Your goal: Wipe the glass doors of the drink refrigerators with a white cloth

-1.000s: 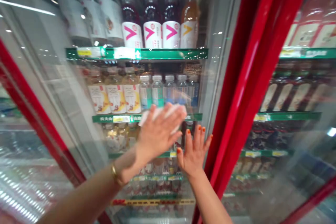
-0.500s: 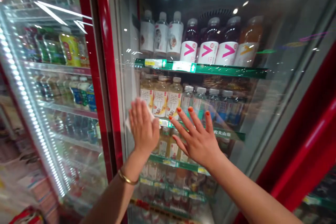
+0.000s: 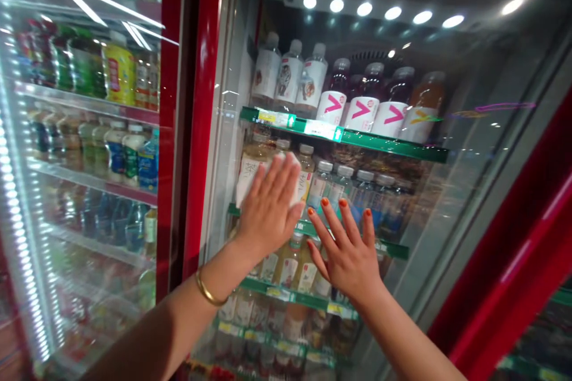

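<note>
My left hand (image 3: pixel 270 208) lies flat with its fingers together over a white cloth (image 3: pixel 295 191), which it presses to the glass door (image 3: pixel 473 202) of a drinks fridge. Most of the cloth is hidden under the palm and fingers; its edge shows past the fingertips and near the thumb. To the right, my right hand (image 3: pixel 351 253) is spread against the same glass and holds nothing. A gold bangle (image 3: pixel 206 289) circles my left wrist. Behind the glass stand rows of bottles, among them dark ones with white labels (image 3: pixel 364 113).
Red frames border the door, one at the left (image 3: pixel 206 89) and one at the right (image 3: pixel 513 262). A second fridge at the far left holds bottles, including a yellow bottle (image 3: pixel 118 71). Green shelf edges (image 3: pixel 384 144) run behind the glass, and lights reflect in it.
My left hand has slid with the white cloth to the right across the glass, over the tea bottles. The right hand stays spread in about the same place. The view has shifted and tilted somewhat.
</note>
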Action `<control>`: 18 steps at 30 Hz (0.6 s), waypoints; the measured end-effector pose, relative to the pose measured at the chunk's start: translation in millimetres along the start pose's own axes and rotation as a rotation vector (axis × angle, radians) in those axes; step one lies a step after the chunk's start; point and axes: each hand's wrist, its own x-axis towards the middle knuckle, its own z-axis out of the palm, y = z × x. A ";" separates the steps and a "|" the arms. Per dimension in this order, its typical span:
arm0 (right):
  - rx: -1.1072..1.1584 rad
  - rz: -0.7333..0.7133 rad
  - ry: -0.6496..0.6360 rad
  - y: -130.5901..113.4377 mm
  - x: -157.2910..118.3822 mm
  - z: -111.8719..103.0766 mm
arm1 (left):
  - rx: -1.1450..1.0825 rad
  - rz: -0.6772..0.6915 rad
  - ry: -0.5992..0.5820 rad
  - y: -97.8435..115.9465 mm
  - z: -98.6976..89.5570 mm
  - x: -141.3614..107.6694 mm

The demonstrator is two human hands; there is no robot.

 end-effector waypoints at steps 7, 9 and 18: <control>-0.048 0.120 -0.019 40.5 -28.9 -16.2 | 0.026 -0.098 0.008 -53.7 -11.4 -36.5; -0.063 0.127 0.001 44.5 -32.3 -13.9 | 0.008 -0.222 0.052 -57.9 -12.2 -4.1; -0.073 0.187 0.053 38.3 -42.3 -12.3 | 0.052 0.323 -0.067 41.9 6.5 -35.1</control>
